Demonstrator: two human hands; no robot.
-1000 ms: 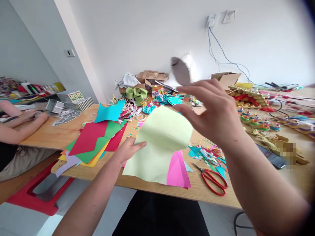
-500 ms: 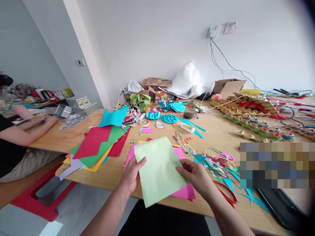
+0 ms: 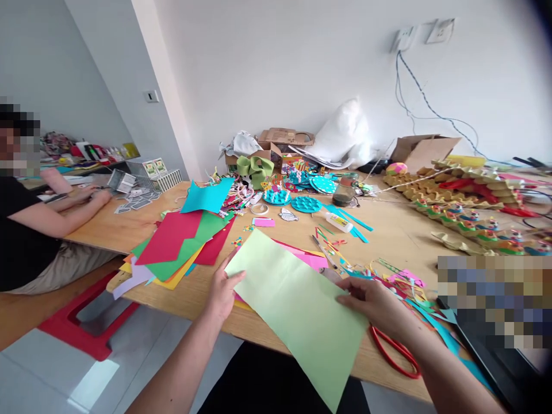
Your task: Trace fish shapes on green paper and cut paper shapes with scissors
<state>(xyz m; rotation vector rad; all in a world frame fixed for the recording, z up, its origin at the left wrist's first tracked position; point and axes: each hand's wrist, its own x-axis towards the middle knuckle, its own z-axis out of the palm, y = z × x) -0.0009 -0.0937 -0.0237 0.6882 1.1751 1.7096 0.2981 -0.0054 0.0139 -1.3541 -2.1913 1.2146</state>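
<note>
A pale green sheet of paper (image 3: 297, 310) is spread between my hands, with a faint crease across it, and its lower corner hangs past the table's front edge. My left hand (image 3: 226, 284) pinches its left end, thumb on top. On the upper right edge, my right hand (image 3: 360, 299) grips the sheet between thumb and fingers. Pink paper (image 3: 315, 261) lies partly hidden beneath the green sheet. Near my right wrist are red scissor handles (image 3: 394, 353); the blades are hidden.
Coloured paper (image 3: 166, 238) is piled at the left of the wooden table (image 3: 172, 305). A glue bottle (image 3: 338, 222), a pen (image 3: 323, 251) and paper scraps (image 3: 407, 279) lie beyond. Egg trays (image 3: 457, 195) stand at the right; a person (image 3: 26, 230) sits at the left.
The green paper has opened out into a longer sheet, its right part now reaching lower right. My hands are farther apart. The view has shifted, so the surroundings appear farther right.
</note>
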